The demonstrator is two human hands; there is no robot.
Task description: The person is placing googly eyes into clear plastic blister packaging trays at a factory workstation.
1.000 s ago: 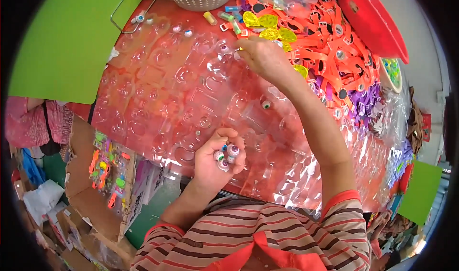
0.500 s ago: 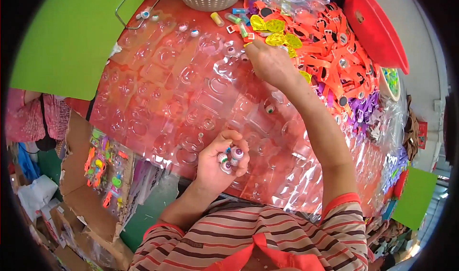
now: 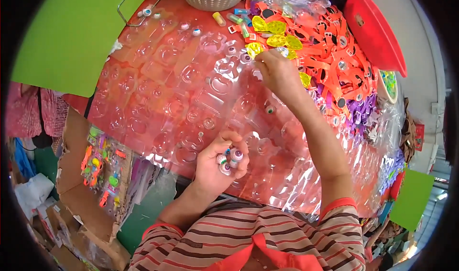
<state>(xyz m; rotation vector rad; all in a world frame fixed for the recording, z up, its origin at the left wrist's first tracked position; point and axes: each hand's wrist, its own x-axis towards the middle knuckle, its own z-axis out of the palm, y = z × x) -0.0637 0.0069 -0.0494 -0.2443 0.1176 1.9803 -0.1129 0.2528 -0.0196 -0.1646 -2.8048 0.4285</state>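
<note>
In my left hand, low in the middle, several white toy eyeballs with coloured irises lie inside the curled fingers. My right hand is farther away, beside the yellow faceted plastic pieces. Its fingers are bent together; whatever they hold, if anything, is hidden. Just left of it, a loose eyeball sits on the clear moulded blister sheets that cover the red table. Another eyeball rests below the right wrist.
Orange watch-like straps are heaped at the right, with purple ones below. Small capped tubes lie near a grey basket. A red basin tilts at the far right. Left of the table stands a cardboard box of packed toys.
My right hand has shifted slightly right and toward me, uncovering more of one yellow piece. My left hand keeps its place with the eyeballs.
</note>
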